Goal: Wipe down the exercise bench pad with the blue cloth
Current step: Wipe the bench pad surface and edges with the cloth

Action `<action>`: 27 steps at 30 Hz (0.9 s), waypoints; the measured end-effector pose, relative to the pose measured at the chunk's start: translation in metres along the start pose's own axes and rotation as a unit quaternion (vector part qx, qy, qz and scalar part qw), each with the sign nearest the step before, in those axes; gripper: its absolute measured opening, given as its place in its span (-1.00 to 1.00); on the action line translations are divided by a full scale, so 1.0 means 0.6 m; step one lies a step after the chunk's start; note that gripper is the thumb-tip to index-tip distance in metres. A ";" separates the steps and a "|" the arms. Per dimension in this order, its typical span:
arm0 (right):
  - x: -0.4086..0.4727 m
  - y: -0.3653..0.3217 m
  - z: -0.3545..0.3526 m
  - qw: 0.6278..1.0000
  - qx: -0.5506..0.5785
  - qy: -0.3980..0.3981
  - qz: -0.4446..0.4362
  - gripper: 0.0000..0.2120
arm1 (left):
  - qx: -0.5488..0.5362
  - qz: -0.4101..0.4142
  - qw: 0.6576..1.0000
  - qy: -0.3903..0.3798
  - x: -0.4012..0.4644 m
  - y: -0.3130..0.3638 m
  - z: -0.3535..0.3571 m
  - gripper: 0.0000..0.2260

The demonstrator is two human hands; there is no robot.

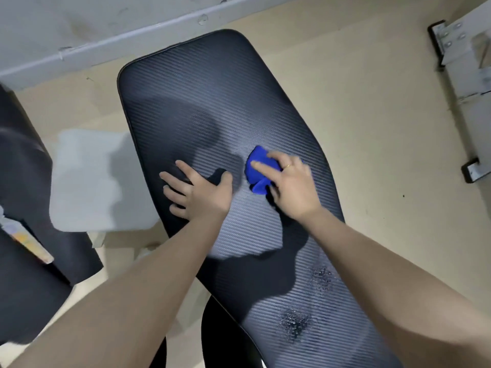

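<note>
Head view. One exercise bench pad [212,96], ribbed and dark, running its long axis from lower right to upper left, rounded far end pointing toward the wall [79,27]. One blue cloth [259,168], bunched, lying on the pad's middle. Two hands: left hand [198,191] pressing flat on the pad, fingers spread wide; right hand [289,181] gripping the cloth, fingers over it, one ring [288,166] showing. Two wet patches [295,324] glistening nearer the camera.

Metal bracket [463,75] on beige floor [372,128]
</note>
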State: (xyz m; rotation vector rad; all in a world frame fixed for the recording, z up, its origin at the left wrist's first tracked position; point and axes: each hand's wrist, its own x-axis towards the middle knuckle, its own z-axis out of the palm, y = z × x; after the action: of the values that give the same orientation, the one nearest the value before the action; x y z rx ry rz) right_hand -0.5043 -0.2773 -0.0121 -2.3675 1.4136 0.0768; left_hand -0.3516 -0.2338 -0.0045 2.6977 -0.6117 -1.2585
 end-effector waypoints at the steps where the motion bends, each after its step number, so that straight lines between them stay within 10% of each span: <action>1: 0.012 0.002 -0.004 0.999 -0.015 0.015 0.041 -0.48 | -0.003 0.007 1.000 -0.010 0.000 -0.003 -0.009 -0.22; 6: 0.024 -0.094 0.032 0.973 0.050 0.080 0.211 -0.52 | -0.115 0.042 0.992 -0.015 0.011 -0.049 -0.073 -0.55; 15: -0.019 -0.246 0.093 0.994 0.097 0.038 -0.028 -0.52 | -0.334 -0.037 0.935 -0.112 0.057 -0.167 -0.126 -0.65; 21: 0.064 -0.174 0.061 0.958 0.088 0.111 0.248 -0.56 | -0.354 -0.031 0.918 -0.175 0.096 -0.182 -0.145 -0.69; 27: -0.033 -0.315 0.129 0.995 0.065 0.045 0.052 -0.57 | -0.280 -0.018 0.921 -0.270 0.090 -0.201 -0.155 -0.71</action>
State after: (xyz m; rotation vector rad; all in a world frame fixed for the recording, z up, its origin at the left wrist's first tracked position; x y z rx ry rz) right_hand -0.3406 -0.1545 -0.0236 -2.2150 1.5352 -0.0918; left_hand -0.2124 -0.1522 -0.0132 1.9053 -0.1847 -1.8614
